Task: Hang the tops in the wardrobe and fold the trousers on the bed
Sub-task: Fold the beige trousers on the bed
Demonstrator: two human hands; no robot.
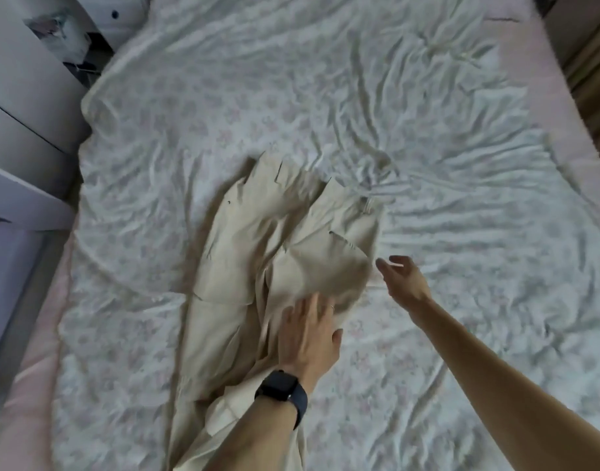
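The trousers (257, 253) lay crumpled on the bed (427, 130) in the lower middle of the frame. The waist end pointed toward the centre, the legs ran down to the bottom edge, and one part was turned over on itself at the right. The step in hand looked to be flattening them ahead of the fold. To do it well, the cloth would want pinning at one spot while the other hand drew the loose flap outward, until both legs lay one on the other with the seams in line. The sheet beneath was heavily wrinkled and would likely drag with the cloth, so short, light strokes from the middle outward would serve better than one long pull. The fold itself should wait until the bunched ridge down the middle was gone. The left hand (308, 338), with a dark watch (281, 385) on its wrist, lay palm down on the trousers near their right edge, fingers straight and spread, pressing but gripping nothing. The right hand (402, 278) was just right of the trousers, fingers loosely spread and slightly bent, holding nothing; whether its fingertips touched the cloth could not be told. No tops showed.
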